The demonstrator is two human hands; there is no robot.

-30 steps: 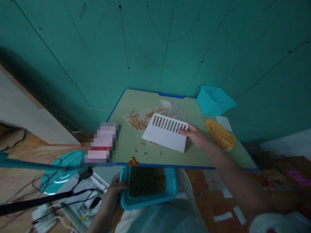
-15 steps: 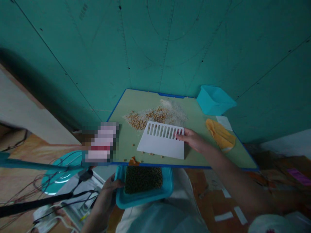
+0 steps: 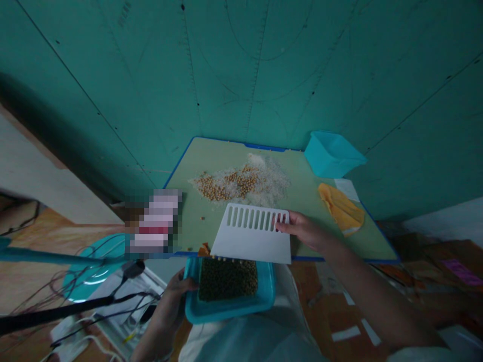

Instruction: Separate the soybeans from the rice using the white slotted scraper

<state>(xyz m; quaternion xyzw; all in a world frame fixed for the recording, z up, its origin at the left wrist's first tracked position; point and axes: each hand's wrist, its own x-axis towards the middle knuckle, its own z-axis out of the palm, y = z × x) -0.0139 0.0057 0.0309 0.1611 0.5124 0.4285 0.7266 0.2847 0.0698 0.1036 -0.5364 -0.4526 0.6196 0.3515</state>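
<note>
My right hand (image 3: pixel 304 230) grips the right edge of a white slotted scraper (image 3: pixel 252 240), whose lower edge lies at the front rim of the green board (image 3: pixel 309 201). A few yellow beans sit along that lower edge, just above a teal tray (image 3: pixel 230 306) filled with dark green beans. My left hand (image 3: pixel 174 296) holds the tray's left side below the board's front edge. A pile of yellow beans mixed with white rice (image 3: pixel 241 181) lies further back on the board.
A teal box (image 3: pixel 332 155) stands at the board's back right, with a yellow cloth (image 3: pixel 341 208) in front of it. A blurred-out object (image 3: pixel 156 221) sits at the board's left edge. Cables and a teal round base (image 3: pixel 90 266) lie lower left.
My right hand has dragged the scraper from the board's middle toward me to the front rim, pushing loose yellow beans along. The tray stays under the edge in my left hand.
</note>
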